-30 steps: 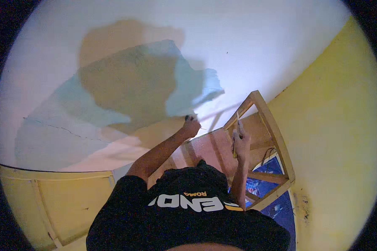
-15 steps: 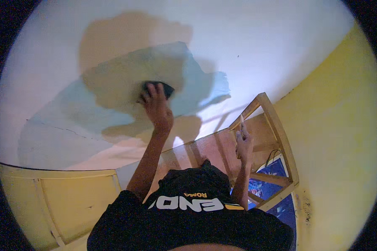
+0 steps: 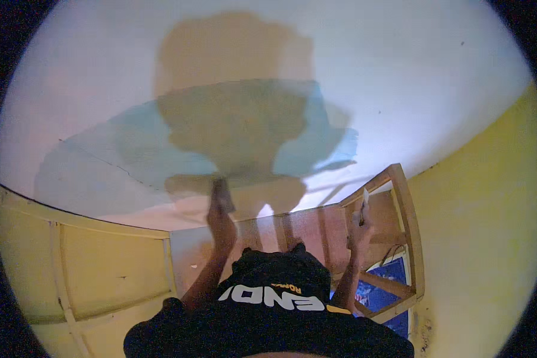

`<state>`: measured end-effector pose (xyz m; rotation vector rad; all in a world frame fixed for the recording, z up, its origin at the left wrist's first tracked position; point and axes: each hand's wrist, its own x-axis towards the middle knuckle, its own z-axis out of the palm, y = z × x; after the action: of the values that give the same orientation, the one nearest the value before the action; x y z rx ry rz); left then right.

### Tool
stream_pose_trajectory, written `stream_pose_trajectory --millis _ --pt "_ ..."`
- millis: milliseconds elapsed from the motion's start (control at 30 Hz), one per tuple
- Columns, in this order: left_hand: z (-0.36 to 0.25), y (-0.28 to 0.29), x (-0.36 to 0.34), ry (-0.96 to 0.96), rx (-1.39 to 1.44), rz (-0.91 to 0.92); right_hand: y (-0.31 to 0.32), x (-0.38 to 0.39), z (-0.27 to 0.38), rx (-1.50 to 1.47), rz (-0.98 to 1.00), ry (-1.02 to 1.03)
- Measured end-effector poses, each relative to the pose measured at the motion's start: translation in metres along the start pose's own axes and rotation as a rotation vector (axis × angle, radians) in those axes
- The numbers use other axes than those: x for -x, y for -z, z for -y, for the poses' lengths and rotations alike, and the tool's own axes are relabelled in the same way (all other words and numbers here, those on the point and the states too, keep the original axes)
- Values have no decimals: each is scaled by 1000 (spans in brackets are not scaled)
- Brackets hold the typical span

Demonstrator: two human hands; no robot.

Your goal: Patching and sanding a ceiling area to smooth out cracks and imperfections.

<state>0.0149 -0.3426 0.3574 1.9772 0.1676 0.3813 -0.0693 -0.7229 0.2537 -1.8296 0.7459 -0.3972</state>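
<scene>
In my raised left hand point(image 3: 222, 225) is a dark flat piece point(image 3: 223, 196), its kind unclear. My fingers are closed on it, in front of the lower edge of a blue-green patch point(image 3: 119, 134) on the white surface point(image 3: 400, 65). I cannot tell whether the piece touches that surface. My right hand point(image 3: 358, 231), held up at the right, closes around a slim pale pointed tool point(image 3: 365, 198), its tip upward. What the right fingers grip lower down is hidden. Shadows of my head and arms fall over the patch.
A wooden frame point(image 3: 409, 227) stands beside my right hand, with a blue printed sheet point(image 3: 397, 268) behind it. Yellow wall point(image 3: 483, 238) bounds the right. Yellow panels with battens point(image 3: 113, 262) stand at lower left. A thin crack point(image 3: 110, 164) crosses the patch.
My left hand has drawn down toward me with the dark piece, off the patch's middle. My right hand still holds the pale tool, slightly lower in view. The view itself has shifted.
</scene>
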Motion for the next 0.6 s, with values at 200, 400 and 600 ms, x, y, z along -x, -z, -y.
stream_pose_trajectory --millis 200,400,600 --pt "-34 115 -77 -205 289 -897 -7 6 47 84 -154 391" --pt "-93 115 -111 -563 -162 -1126 -7 20 121 0 -6 4" --pt "-79 1 -117 -615 -20 -718 -10 10 89 160 -48 238"
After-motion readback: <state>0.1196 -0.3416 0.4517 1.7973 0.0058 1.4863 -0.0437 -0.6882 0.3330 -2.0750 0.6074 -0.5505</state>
